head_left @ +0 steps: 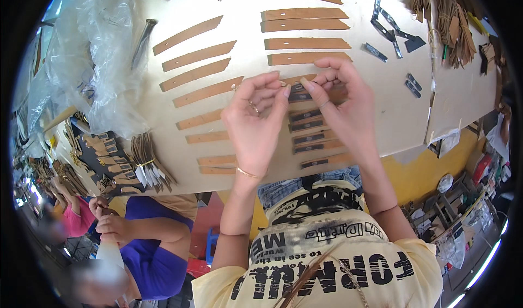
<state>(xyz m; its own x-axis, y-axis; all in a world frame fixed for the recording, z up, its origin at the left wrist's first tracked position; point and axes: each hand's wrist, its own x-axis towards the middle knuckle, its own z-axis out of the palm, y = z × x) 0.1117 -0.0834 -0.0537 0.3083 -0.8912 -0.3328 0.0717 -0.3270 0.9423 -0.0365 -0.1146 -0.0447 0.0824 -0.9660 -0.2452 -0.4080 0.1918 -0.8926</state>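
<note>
My left hand (255, 114) and my right hand (347, 98) are raised over the middle of the table, fingertips close together. Each has thumb and forefinger pinched, and whatever is between them is too small to make out. Under and beyond my fingers lie brown leather-like strips (305, 25) with slanted ends and small slots, in a right-hand column. Nearer me, several strips in that column carry dark pieces (309, 138) on their left ends. A second column of brown strips (202, 91) runs left of my left hand, partly hidden by it.
Dark metal-looking pieces (376, 52) lie at the right on the pale table (400, 128). Bundled brown strips (449, 30) sit at the far right. Clear plastic sheeting (103, 46) and tied strips (147, 158) occupy the left. A person in purple (158, 253) works at lower left.
</note>
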